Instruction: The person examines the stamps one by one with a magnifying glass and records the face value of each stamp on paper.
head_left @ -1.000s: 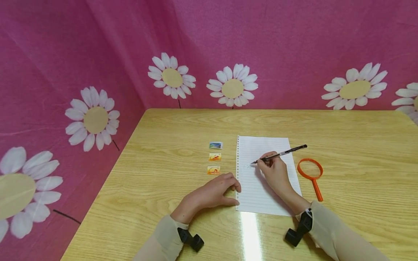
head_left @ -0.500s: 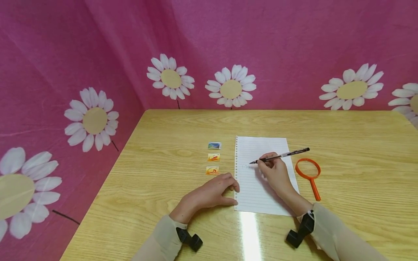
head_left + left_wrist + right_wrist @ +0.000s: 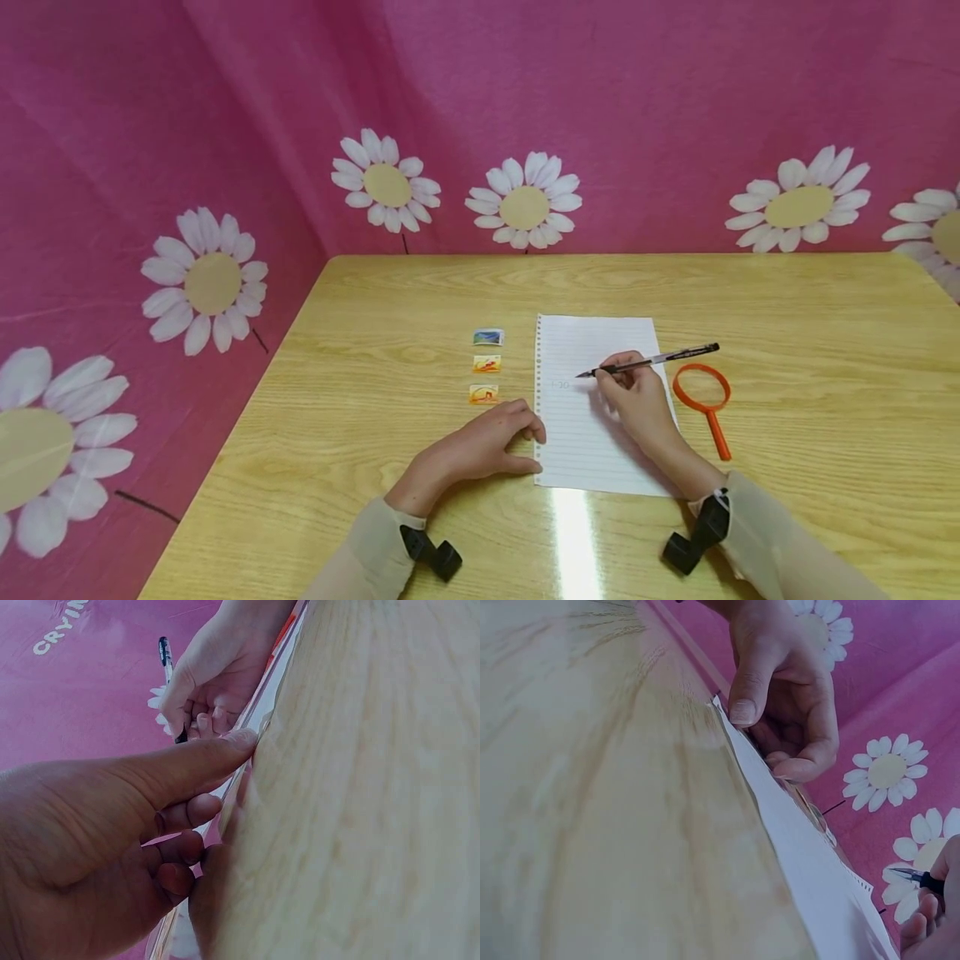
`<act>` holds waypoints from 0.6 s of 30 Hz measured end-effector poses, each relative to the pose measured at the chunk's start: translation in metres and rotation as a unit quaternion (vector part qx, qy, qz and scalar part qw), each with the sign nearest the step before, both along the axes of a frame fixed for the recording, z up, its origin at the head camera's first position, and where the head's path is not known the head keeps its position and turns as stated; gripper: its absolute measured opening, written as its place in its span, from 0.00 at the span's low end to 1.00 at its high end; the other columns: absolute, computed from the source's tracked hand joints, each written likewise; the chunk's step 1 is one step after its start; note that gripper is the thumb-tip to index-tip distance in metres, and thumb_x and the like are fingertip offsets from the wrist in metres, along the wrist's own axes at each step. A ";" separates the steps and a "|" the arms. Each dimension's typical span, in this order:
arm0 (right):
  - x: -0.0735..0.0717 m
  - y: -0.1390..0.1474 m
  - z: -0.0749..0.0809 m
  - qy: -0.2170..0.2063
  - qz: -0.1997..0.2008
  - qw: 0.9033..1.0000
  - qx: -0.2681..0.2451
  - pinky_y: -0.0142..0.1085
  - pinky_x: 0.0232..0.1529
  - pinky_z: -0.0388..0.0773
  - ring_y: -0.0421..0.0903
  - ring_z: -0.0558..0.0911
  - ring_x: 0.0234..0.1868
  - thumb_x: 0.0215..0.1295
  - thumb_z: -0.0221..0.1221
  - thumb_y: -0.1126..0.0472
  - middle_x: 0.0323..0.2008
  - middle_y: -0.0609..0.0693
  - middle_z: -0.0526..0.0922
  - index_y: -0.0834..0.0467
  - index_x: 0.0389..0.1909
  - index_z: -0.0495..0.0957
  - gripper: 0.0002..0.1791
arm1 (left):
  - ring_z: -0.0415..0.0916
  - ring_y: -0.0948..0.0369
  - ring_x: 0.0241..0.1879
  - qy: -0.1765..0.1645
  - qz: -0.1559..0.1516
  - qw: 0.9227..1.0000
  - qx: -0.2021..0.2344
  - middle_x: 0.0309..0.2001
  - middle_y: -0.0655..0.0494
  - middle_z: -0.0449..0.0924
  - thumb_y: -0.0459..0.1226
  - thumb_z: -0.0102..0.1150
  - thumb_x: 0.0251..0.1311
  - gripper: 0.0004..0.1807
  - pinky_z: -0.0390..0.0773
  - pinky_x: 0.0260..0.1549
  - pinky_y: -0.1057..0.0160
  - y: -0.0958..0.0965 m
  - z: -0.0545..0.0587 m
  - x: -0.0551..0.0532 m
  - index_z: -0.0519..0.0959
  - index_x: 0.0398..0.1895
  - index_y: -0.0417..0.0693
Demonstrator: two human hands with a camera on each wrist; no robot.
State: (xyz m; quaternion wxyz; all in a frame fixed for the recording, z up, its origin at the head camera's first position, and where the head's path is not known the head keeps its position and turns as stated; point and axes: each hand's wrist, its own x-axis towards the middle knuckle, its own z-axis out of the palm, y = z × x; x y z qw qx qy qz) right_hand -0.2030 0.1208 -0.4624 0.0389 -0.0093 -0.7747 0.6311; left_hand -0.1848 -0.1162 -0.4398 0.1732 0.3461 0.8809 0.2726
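Note:
My right hand [image 3: 637, 404] pinches a black-capped ballpoint pen [image 3: 686, 352] over a lined sheet of paper [image 3: 592, 454]. The pen slants, its tip just right of a short line of faint writing [image 3: 561, 385]; in the right wrist view that tip [image 3: 904, 871] appears raised off the sheet. On the paper's punched left edge rests my left hand [image 3: 480, 442], thumb and fingertips touching it, fingers loosely bent. The left wrist view has the left thumb [image 3: 202, 761] stretched out along the paper's edge.
Left of the paper, a blue stamp-like picture [image 3: 489, 337] and two yellow ones [image 3: 487, 364] lie in a column. An orange magnifying glass [image 3: 718, 433] lies right of the paper. A pink flowered cloth [image 3: 645, 108] hangs behind the wooden table [image 3: 360, 333].
The pen tip has moved slightly right, away from the end of the writing. My left hand stays on the paper's edge. The whole head view has shifted slightly.

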 end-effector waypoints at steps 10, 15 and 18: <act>0.007 0.009 0.003 0.005 -0.010 1.000 -0.029 0.24 0.24 0.70 0.31 0.70 0.24 0.66 0.56 0.68 0.27 0.37 0.73 0.66 0.42 0.69 0.07 | 0.66 0.67 0.41 0.002 -0.001 1.000 0.004 0.41 0.60 0.72 0.43 0.68 0.58 0.13 0.68 0.47 0.71 -0.001 -0.003 0.000 0.79 0.43 0.51; 0.008 0.015 0.004 0.029 -0.018 0.999 -0.022 0.23 0.27 0.69 0.31 0.71 0.26 0.66 0.57 0.69 0.28 0.35 0.73 0.66 0.40 0.70 0.06 | 0.66 0.66 0.41 0.002 -0.003 1.000 0.010 0.41 0.60 0.72 0.43 0.69 0.57 0.13 0.68 0.48 0.70 -0.001 -0.004 -0.001 0.79 0.43 0.51; 0.010 0.018 0.005 0.041 -0.021 0.999 -0.018 0.23 0.28 0.70 0.30 0.71 0.27 0.66 0.58 0.69 0.29 0.35 0.73 0.67 0.39 0.70 0.07 | 0.66 0.66 0.41 0.006 -0.006 1.000 0.016 0.41 0.59 0.72 0.42 0.69 0.57 0.13 0.68 0.46 0.70 -0.002 -0.003 -0.001 0.79 0.43 0.51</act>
